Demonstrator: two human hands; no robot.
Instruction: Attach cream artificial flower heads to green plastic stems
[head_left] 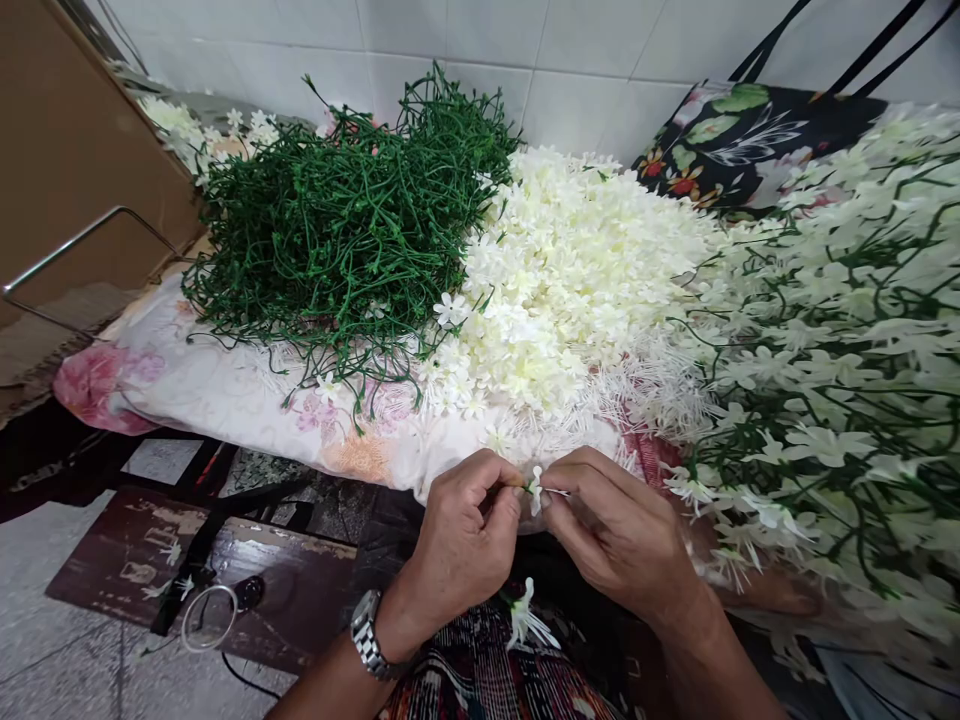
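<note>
At my far left a brown cardboard box (pixel 82 130) is standing beside the pale floral cloth (pixel 232 385). On the cloth, a tangled heap of green stems (pixel 337 220) is lying beyond my hands. My left hand (pixel 469 520), a metal watch (pixel 367 635) circling its wrist, is pinching, thumb against forefinger, at the green end of a small white flower (pixel 535 490). The flower is sitting between my two hands, just above my lap, where a loose blossom (pixel 525 615) is resting. My right hand (pixel 615 530) is closing its fingertips around the flower's other side, where thin white strands are poking out. I am, as I judge it, fitting or adjusting the flower where it is meeting the green; how far on it is sitting, I cannot tell. The next move is calling, I think, for a steady left pinch and a light right touch, sparing the petals. Beyond my right hand a heap of white blossoms (pixel 570 260) is spreading, and farther right many stemmed flowers (pixel 832 440) are lying massed.
</note>
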